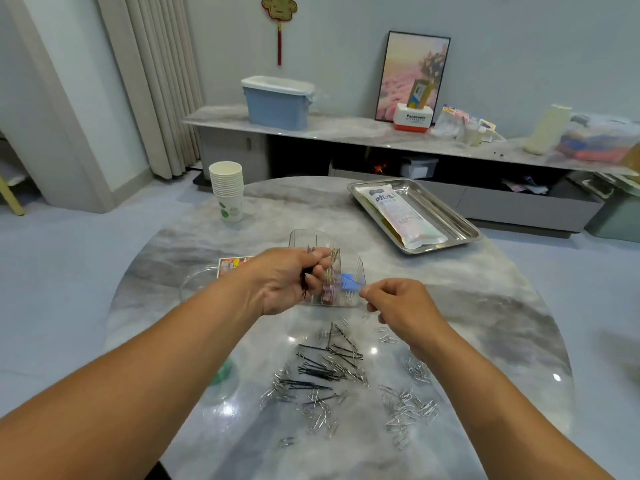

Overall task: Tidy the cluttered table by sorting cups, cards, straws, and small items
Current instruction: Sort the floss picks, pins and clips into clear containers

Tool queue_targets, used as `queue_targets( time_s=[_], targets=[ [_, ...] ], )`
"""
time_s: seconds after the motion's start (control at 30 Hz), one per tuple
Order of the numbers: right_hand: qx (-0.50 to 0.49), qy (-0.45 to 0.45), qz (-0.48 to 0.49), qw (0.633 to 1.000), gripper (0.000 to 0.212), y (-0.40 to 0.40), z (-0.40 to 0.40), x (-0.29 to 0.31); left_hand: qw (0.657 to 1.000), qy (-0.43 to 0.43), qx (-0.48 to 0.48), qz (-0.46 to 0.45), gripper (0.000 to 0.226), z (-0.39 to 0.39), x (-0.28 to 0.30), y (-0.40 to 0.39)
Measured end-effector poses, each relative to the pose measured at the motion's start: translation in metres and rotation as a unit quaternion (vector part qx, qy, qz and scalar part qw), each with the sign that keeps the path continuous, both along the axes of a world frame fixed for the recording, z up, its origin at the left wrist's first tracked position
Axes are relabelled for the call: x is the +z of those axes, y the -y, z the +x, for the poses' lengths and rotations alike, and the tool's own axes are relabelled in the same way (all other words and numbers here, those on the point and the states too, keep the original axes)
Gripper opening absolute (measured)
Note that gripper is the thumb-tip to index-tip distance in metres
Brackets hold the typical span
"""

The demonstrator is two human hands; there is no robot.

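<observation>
Our left hand (287, 278) grips a bunch of black hairpins (306, 284) over the clear box (327, 268); our right hand (394, 299) pinches something small, apparently a clip. We judge we're sorting small items: pins and clips (346, 372) litter the near surface (485, 306), calling for more pinches.

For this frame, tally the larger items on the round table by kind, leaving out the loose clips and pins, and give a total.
Stack of paper cups: 1
Steel tray: 1
Straw packet in the tray: 1
Clear compartment box at the hands: 1
Card pack: 1
Total: 5
The paper clips and black hairpins are too many to count.
</observation>
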State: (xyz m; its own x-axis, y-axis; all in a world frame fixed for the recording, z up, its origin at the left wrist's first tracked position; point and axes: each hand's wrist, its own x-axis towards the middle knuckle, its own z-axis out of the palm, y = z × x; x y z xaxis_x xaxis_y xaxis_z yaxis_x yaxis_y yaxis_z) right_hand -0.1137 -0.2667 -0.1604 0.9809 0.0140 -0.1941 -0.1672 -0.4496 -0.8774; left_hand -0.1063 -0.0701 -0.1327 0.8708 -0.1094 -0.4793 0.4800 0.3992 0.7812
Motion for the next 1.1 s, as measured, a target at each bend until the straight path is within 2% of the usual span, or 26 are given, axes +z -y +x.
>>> queue_targets(
  time_s=[0.1, 0.2, 0.3, 0.43, 0.53, 0.57, 0.63, 0.67, 0.7, 0.8, 0.9, 0.97, 1.03, 1.1],
  targets=[
    [0.026, -0.019, -0.021, 0.999, 0.022, -0.006, 0.002, -0.004, 0.985, 0.031, 0.002, 0.171, 0.018, 0.03, 0.022, -0.02],
    [0.051, -0.015, -0.032, 0.998, 0.023, -0.011, 0.004, -0.005, 0.934, 0.034, -0.053, 0.352, 0.017, 0.058, 0.036, -0.025],
    [0.062, -0.008, -0.037, 0.997, 0.023, -0.014, 0.007, -0.003, 0.853, 0.024, -0.112, 0.509, 0.012, 0.077, 0.042, -0.019],
    [0.067, 0.021, -0.087, 0.994, 0.015, -0.009, 0.016, -0.002, 0.749, 0.058, -0.165, 0.639, 0.027, 0.084, 0.04, -0.001],
    [0.116, 0.019, -0.193, 0.974, 0.005, -0.004, 0.02, -0.01, 0.623, 0.088, -0.224, 0.745, 0.026, 0.079, 0.031, 0.02],
    [0.138, 0.01, -0.22, 0.965, 0.012, -0.005, 0.019, -0.015, 0.597, 0.094, -0.238, 0.76, 0.024, 0.078, 0.027, 0.023],
    [0.187, 0.002, -0.249, 0.95, 0.028, -0.007, 0.016, -0.023, 0.591, 0.117, -0.219, 0.768, 0.029, 0.078, 0.02, 0.023],
    [0.215, 0.001, -0.259, 0.942, 0.036, -0.008, 0.013, -0.027, 0.566, 0.123, -0.221, 0.785, 0.032, 0.075, 0.018, 0.022],
    [0.244, 0.0, -0.267, 0.932, 0.043, -0.01, 0.011, -0.03, 0.558, 0.138, -0.219, 0.788, 0.032, 0.072, 0.016, 0.019],
    [0.304, 0.002, -0.311, 0.9, 0.059, -0.014, 0.004, -0.04, 0.568, 0.212, -0.149, 0.781, 0.012, 0.059, 0.007, 0.012],
    [0.319, 0.024, -0.356, 0.878, 0.049, -0.016, 0.003, -0.046, 0.605, 0.307, -0.093, 0.729, 0.014, 0.024, -0.011, 0.012],
    [0.32, 0.027, -0.368, 0.872, 0.034, -0.015, 0.004, -0.044, 0.614, 0.329, -0.117, 0.708, 0.01, -0.002, -0.026, 0.013],
    [0.33, 0.022, -0.391, 0.859, 0.024, -0.016, 0.002, -0.04, 0.623, 0.282, -0.19, 0.704, 0.014, -0.02, -0.047, 0.009],
    [0.341, 0.021, -0.417, 0.842, 0.024, -0.015, -0.002, -0.036, 0.634, 0.201, -0.266, 0.697, 0.028, -0.026, -0.065, 0.005]
  ],
)
